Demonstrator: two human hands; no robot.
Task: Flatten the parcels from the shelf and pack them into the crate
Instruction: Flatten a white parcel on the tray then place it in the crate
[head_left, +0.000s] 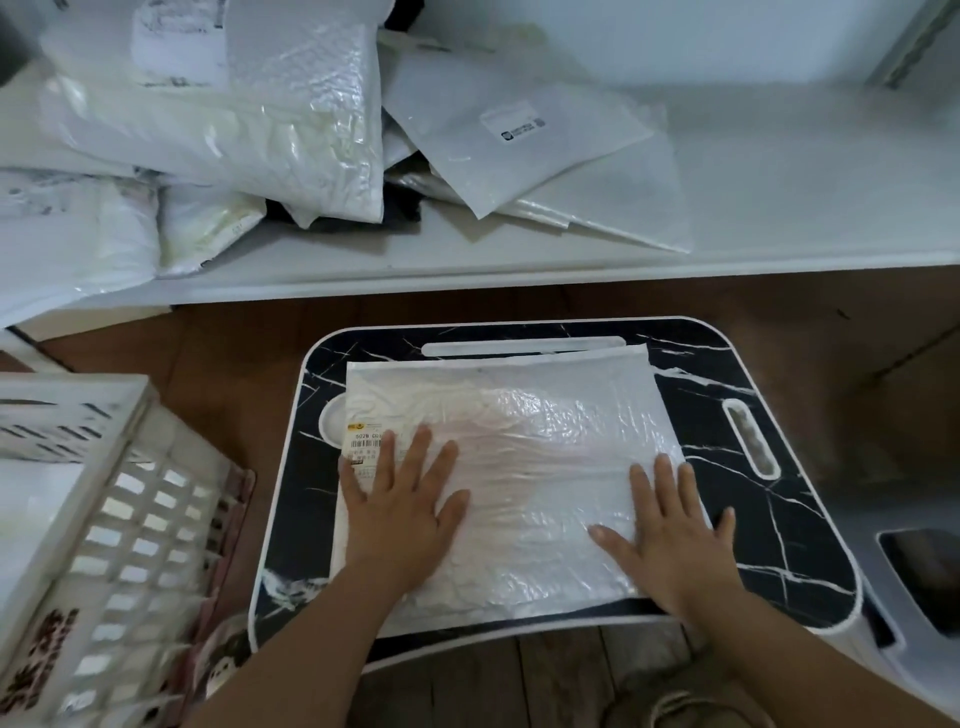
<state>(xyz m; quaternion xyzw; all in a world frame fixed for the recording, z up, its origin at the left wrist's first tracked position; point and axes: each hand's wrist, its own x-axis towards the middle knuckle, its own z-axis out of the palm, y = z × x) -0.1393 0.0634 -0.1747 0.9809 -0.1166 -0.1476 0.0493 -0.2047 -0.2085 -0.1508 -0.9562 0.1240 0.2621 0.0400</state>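
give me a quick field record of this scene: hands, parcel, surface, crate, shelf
left hand: flat on parcel, over label edge
right hand: flat on parcel's right side
parcel: white bubble mailer, lying on tray table
tray table: black marble pattern, white rim
crate: white slatted, left of table
shelf: white, more parcels piled at left

Centre: a lap tray (779, 525) is sitting on the floor (234, 343), with a parcel (519, 441) lying flat on it.
Hands: the left hand (402, 506) is lying on the parcel at its 8 o'clock corner; the right hand (675, 535) is lying at its 4 o'clock edge.
12 o'clock: a shelf (779, 208) is running behind the tray.
On the shelf: a heap of parcels (249, 119) is lying from 10 to 12 o'clock.
9 o'clock: a crate (104, 493) is standing just beside the tray.
4 o'clock: a bin (919, 587) is sitting beside the tray.
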